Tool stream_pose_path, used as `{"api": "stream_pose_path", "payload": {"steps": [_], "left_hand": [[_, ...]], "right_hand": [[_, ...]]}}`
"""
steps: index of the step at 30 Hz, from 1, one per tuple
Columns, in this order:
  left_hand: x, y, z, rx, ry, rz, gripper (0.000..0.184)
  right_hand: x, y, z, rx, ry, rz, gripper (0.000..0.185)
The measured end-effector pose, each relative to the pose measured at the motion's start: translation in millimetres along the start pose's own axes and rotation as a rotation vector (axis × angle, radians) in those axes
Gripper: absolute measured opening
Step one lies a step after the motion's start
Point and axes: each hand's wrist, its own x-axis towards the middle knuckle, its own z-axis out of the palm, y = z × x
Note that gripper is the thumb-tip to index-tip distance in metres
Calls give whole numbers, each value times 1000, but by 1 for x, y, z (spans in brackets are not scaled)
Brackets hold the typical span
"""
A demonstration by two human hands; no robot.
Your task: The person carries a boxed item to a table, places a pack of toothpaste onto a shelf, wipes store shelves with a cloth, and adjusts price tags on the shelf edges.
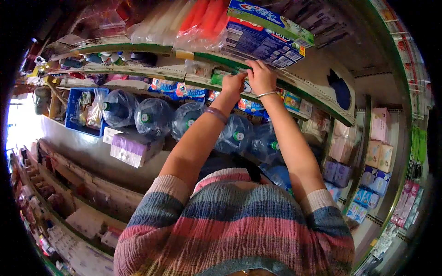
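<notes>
Both of my hands are close together at the front edge of a shelf, upper middle of the head view. My left hand (pixel 234 84) is closed at the right part of a small green box (pixel 218 76), whose printed end sticks out to its left. Just to its right, my right hand (pixel 262 79) has its fingers bent together against the green shelf edge (pixel 225 61); what they pinch, if anything, is hidden. Above the hands, blue toothpaste cartons (pixel 262 41) lie stacked on the shelf, the top one partly green.
Large water bottles (pixel 154 117) in plastic wrap stand in a row below the shelves. Left of them are a blue crate (pixel 71 110) and a purple-white carton (pixel 129 149). Bagged red goods (pixel 202 18) lie on the upper shelf. Tissue packs (pixel 380 156) fill shelves at right.
</notes>
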Motion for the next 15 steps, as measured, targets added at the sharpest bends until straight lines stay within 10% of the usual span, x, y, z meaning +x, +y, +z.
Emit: {"api": "stream_pose_path", "payload": {"steps": [15], "left_hand": [[14,-11,-9,-32,-61,41,14]], "right_hand": [[-4,25,19,-15,78,2,9]]}}
